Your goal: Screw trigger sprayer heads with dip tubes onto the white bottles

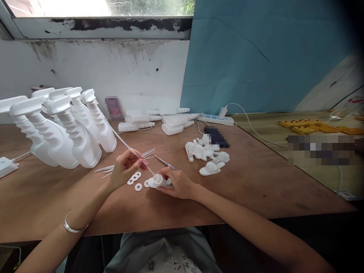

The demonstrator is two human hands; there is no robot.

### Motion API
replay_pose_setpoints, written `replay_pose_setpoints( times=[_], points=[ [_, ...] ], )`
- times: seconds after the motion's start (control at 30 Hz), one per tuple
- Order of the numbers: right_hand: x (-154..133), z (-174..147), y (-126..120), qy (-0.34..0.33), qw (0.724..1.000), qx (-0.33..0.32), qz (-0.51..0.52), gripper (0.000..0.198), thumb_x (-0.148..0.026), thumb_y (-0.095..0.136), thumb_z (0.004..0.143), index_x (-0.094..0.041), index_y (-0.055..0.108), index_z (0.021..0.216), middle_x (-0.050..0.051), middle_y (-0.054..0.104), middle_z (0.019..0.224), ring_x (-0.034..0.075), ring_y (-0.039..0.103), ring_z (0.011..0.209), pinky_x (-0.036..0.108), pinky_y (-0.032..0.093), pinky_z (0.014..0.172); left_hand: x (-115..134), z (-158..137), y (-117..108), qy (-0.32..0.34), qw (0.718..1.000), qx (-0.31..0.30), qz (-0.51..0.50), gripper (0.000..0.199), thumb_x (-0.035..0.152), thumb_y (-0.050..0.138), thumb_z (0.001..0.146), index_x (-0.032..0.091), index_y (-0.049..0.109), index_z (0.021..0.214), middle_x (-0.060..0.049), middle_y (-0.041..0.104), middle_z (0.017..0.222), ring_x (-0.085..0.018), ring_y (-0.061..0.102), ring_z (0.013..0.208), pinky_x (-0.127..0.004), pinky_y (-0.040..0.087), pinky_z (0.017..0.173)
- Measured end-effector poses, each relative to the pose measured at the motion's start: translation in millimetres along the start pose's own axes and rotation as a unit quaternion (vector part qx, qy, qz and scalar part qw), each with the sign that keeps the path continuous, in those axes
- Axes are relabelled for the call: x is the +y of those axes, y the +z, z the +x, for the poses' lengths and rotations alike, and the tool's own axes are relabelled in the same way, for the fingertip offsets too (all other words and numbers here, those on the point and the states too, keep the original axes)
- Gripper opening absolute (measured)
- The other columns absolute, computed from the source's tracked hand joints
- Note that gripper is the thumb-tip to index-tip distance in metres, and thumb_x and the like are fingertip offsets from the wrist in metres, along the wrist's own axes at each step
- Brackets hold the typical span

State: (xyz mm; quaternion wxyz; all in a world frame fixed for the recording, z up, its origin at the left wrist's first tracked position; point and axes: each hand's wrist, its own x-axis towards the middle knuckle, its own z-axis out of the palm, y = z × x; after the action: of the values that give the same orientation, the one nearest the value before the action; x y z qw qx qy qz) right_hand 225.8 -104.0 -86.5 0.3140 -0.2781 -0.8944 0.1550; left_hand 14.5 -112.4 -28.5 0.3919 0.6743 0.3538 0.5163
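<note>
In my left hand [127, 167] is a thin white dip tube [125, 142], pinched between thumb and fingers and slanting down to the right. Its lower end meets the round opening of a white spray head [157, 179], which my right hand [179, 184] grips just above the table. Several flat white ring washers [138, 187] lie left of the spray head. More thin tubes [105, 168] are spread behind and beside my left hand. A slim pointed metal tool [165, 162] rests behind my right hand, its near end hidden by the fingers.
Several white spray bottles [82, 140] with heads on stand at the left. Loose spray heads [203, 149] are piled at right. Bottles without heads [173, 125] lie along the wall near a power strip [216, 119]. A dark blurred object [217, 137] lies behind the heads.
</note>
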Motion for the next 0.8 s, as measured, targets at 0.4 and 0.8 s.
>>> replay_pose_setpoints(
  times=[0.4, 0.8],
  points=[
    [0, 0, 0, 0.003, 1.0, -0.001, -0.003, 0.034, -0.037, 0.06, 0.075, -0.019, 0.042, 0.097, 0.002, 0.061, 0.079, 0.014, 0.058, 0.065, 0.024, 0.043, 0.058, -3, -2, 3, 0.003, 1.0, -0.015, -0.017, 0.012, 0.021, 0.057, 0.079, 0.017, 0.047, 0.082, -0.001, 0.063, 0.071, -0.013, 0.062, 0.063, -0.027, 0.053, 0.058],
    [1, 0, 2, -0.007, 1.0, 0.003, 0.003, 0.034, -0.037, 0.059, 0.076, -0.019, 0.041, 0.099, 0.003, 0.061, 0.083, 0.015, 0.059, 0.067, 0.025, 0.044, 0.061, -21, -12, 19, -0.027, 0.989, -0.131, 0.067, 0.014, 0.029, 0.055, 0.081, 0.016, 0.052, 0.086, -0.006, 0.066, 0.079, -0.017, 0.063, 0.073, -0.026, 0.048, 0.057]
  ],
)
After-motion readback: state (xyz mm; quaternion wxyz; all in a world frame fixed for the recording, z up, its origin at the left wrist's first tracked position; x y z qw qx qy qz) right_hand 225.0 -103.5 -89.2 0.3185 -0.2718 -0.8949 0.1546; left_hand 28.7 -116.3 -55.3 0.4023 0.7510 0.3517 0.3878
